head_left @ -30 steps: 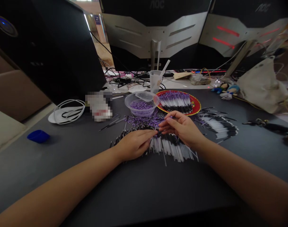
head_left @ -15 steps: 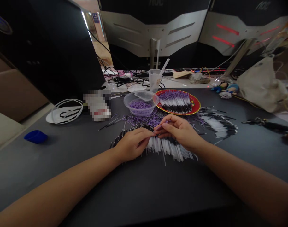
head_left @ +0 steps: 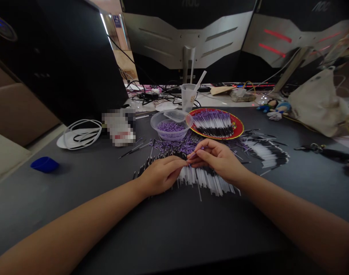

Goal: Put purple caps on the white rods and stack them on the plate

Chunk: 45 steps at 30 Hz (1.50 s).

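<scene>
The L hand (head_left: 159, 176) & R hand (head_left: 218, 160) meet in the middle of the dark table top (head_left: 105, 223), just above a big fan of black-&-white sticks (head_left: 205, 180). R thumb & pointer finger (head_left: 201, 152) pinch a thin purple stick (head_left: 195, 154), & the other R fingers curl in under them. The stick is up off the table, over the near edge of a messy pile of purple sticks (head_left: 177, 146). L fingers (head_left: 177, 162) are bent a bit & their tips touch the R fingers right by the stick; can't tell if they grip anything. The L palm sits low over the fan, w/ black stick ends poking out on its far side. Just past the purple pile is a clear plastic bowl (head_left: 172, 133) w/ purple bits inside & a clear lid part-way over it. To its right, a red plate (head_left: 239, 124) holds neat rows of black-&-white sticks, & another loose fan (head_left: 267, 153) lies right of the hands. Far back are a plastic cup (head_left: 188, 97) w/ a white straw, a cloth bag (head_left: 319, 103), a blue cup-like thing (head_left: 44, 164) on the left & keys (head_left: 323, 153) on the right.
</scene>
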Motion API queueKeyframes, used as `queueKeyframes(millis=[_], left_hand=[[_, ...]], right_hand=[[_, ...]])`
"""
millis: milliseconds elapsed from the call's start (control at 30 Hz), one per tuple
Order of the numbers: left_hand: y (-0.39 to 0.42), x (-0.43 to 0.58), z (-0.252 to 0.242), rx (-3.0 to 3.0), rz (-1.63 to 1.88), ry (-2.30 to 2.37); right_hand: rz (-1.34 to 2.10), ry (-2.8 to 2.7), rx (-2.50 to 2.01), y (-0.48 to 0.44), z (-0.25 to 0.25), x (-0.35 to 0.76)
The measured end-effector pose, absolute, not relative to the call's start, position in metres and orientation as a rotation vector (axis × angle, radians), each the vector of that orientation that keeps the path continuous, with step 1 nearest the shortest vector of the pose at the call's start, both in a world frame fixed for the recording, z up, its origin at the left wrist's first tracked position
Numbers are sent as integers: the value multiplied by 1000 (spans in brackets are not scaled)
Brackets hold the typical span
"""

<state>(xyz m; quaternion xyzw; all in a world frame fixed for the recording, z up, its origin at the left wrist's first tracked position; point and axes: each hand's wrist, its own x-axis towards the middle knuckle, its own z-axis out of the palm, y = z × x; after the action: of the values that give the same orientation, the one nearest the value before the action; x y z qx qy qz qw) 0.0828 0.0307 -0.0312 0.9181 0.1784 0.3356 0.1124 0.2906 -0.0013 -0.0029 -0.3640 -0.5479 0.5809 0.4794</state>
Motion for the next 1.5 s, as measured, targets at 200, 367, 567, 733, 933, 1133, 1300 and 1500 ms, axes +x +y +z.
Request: queueKeyframes(millis=[200,367,567,733,933,1133,1300,1500], left_hand=[[27,85,-27,2732,935,812],[27,86,-28,2845,907,811],[26,86,-32,2833,877,814],[27,83,-37,2844,898,804],[31,85,-32,2833,860,861],[40,82,-30,2738,1041,902],[47,81,-32,2779,1027,844],[46,80,-35,2762,1051,898]], right_hand=[[1309,-1464,-915,-5,-3,287],[1168,-1563,-956,-6,-5,287],[1062,-1632,-1046,-7,-8,283],[1227,-1546,-1062,-4,-14,280],[1172,-1675,-1154,3,-9,290],[524,-2052,-1300,17,-11,313],[257,-2348,-1276,24,-17,322],[217,-2410,-1360,22,-19,321]])
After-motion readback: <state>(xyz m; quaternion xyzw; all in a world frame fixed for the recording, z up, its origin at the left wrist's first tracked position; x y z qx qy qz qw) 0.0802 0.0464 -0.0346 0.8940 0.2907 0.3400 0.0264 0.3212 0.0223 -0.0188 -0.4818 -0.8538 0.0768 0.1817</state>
